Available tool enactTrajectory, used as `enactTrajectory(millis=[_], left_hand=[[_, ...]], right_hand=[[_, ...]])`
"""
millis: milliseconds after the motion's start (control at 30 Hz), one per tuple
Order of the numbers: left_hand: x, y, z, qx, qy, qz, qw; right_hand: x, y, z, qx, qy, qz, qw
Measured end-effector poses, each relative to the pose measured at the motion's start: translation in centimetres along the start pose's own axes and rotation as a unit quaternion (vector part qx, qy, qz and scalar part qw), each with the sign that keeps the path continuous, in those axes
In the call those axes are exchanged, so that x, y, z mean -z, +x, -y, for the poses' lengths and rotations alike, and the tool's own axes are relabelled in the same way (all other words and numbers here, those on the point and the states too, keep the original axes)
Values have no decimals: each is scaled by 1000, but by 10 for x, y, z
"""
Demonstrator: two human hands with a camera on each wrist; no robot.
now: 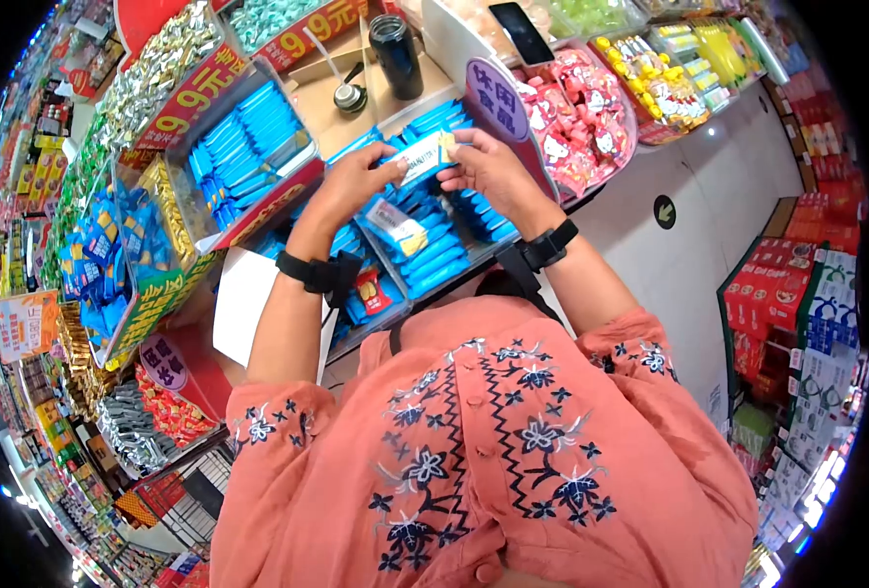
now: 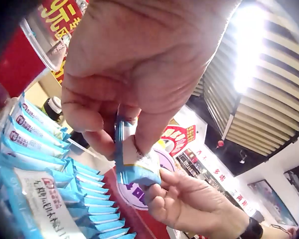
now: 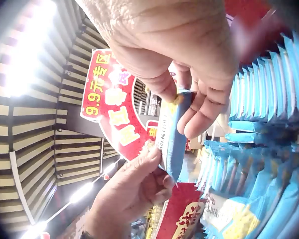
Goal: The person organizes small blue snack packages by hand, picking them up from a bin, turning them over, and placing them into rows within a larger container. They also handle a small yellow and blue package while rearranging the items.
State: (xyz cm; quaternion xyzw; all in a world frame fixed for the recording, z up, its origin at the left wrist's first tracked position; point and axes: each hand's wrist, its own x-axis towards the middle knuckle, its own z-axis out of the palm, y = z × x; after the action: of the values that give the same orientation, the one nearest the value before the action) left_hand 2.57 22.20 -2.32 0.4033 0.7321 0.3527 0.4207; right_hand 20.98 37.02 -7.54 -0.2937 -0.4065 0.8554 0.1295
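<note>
A blue-and-white snack packet (image 1: pixel 423 162) is held between both hands above a bin of similar blue packets (image 1: pixel 433 263). My left hand (image 1: pixel 358 182) pinches its left end between thumb and fingers. At the other end, with a yellow patch on the wrapper, my right hand (image 1: pixel 498 174) pinches it. The left wrist view shows the packet (image 2: pixel 138 167) edge-on, its blue end toward the right fingertips. From the right wrist, its printed white face (image 3: pixel 165 130) and blue side show. One packet (image 1: pixel 395 227) lies flat on top of the others.
A black bottle (image 1: pixel 395 59) and a small lidded jar (image 1: pixel 349 96) stand behind the bin. To the left is another bin of blue packets (image 1: pixel 248 147); pink candy packs (image 1: pixel 577 122) are on the right. A purple sign (image 1: pixel 495 98) rises beside my right hand. A phone (image 1: pixel 521 32) lies farther back.
</note>
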Motion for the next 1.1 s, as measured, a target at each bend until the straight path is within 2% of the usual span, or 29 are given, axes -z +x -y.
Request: enactTrajectory(millis=[67,133,167,267,300,400,533,733,833,933,1100], left_hand=[[5,22,-2,23,-16,6,1000],[9,49,6,17,26,-22,999],[6,62,10,-14,48,-55,997],[-4,98,11,-22,93,-75,993],[-8,115,24,-31,91,-78,992],[-19,135,24,29,111,-92,989],[-26,154,34,70,114,-95,986],[-36,159,45,-47,201,-163,965],[-43,159,44,-66,220,-193,954],[-46,167,57,-151,248,-224,930],[-53,159,49,-97,285,-251,920]], right_hand=[[10,4,1,13,14,-5,1000],[13,4,8,10,0,-32,999],[21,9,5,4,1,-31,1000],[42,14,-2,-21,4,9,1000],[44,11,2,-29,-19,7,999],[51,13,3,-34,-23,7,999],[56,14,7,-59,-33,19,998],[64,18,1,-84,-34,29,995],[67,20,1,-96,-37,38,994],[68,22,3,-103,-41,48,993],[71,26,3,-117,-42,67,990]])
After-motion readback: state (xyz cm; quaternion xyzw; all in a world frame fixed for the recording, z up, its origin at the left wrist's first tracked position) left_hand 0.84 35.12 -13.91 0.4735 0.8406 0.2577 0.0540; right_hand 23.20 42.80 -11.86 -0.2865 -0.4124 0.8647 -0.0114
